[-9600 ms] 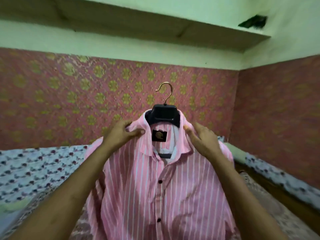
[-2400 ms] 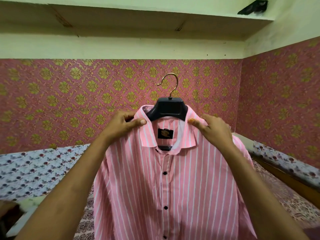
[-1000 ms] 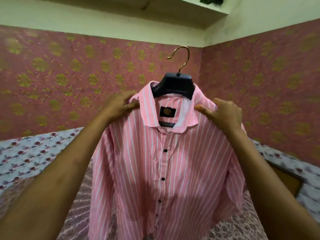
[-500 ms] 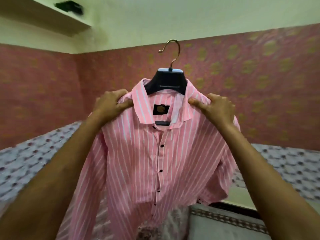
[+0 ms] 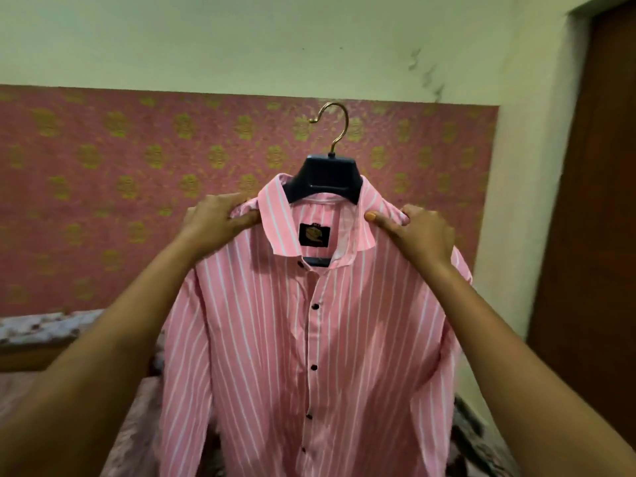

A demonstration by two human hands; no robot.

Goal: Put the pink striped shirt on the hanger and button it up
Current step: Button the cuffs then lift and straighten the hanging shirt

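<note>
In mid-air before the patterned pink wall [image 5: 103,173], the pink white-striped cotton shirt [image 5: 309,339] hangs lengthwise downward on a dark plastic hanger [image 5: 327,177], its shoulders pinched by the left hand [image 5: 213,225] and right hand [image 5: 420,235], level either side of the collar; the brass hook [image 5: 339,127] rises between them.

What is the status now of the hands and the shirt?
Left hand and right hand shut on shirt shoulders. Shirt on hanger, held in air, placket buttoned, collar button open. Nothing in the way.

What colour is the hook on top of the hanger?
Brassy gold, on the hook above the dark hanger, seen from the head camera.
</note>
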